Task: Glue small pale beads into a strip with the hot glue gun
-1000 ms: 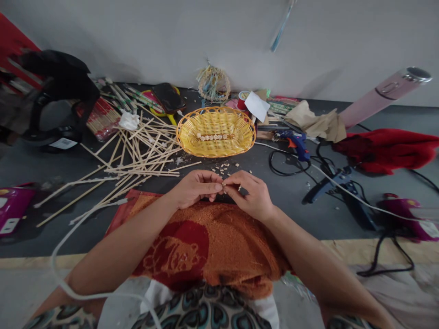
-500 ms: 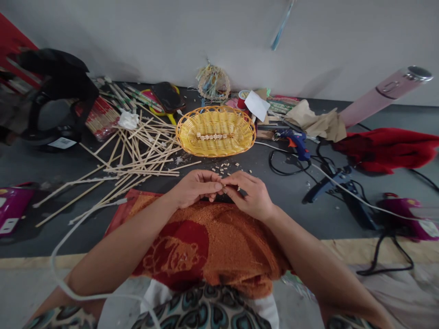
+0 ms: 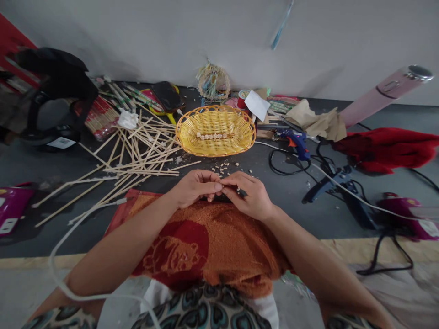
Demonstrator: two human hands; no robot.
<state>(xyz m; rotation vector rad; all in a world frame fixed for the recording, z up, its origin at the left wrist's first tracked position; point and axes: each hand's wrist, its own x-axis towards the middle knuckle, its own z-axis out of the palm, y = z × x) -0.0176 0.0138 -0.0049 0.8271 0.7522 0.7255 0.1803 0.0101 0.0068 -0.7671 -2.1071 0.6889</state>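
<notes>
My left hand (image 3: 196, 187) and my right hand (image 3: 249, 194) meet fingertip to fingertip above the table's near part. Both are pinched closed, and whatever sits between the fingertips is too small to make out. Just beyond them lie several tiny pale cut pieces (image 3: 224, 168), scattered on the dark tabletop. Behind those stands a yellow woven basket (image 3: 216, 148) holding a short row of small pale pieces (image 3: 214, 136). An orange towel (image 3: 236, 242) spreads beneath my forearms, from the table edge to my lap.
Thin wooden sticks (image 3: 137, 155) are heaped at left, near a black headset (image 3: 55, 100). To the right are a blue glue gun (image 3: 295, 140), dark blue pliers (image 3: 325, 186), a red cloth (image 3: 387, 147) and a pink flask (image 3: 380, 96). A white cable (image 3: 56, 256) crosses my left arm.
Hardly anything differs. My fingertips have shifted very slightly while staying pinched together, and the surrounding objects keep their places.
</notes>
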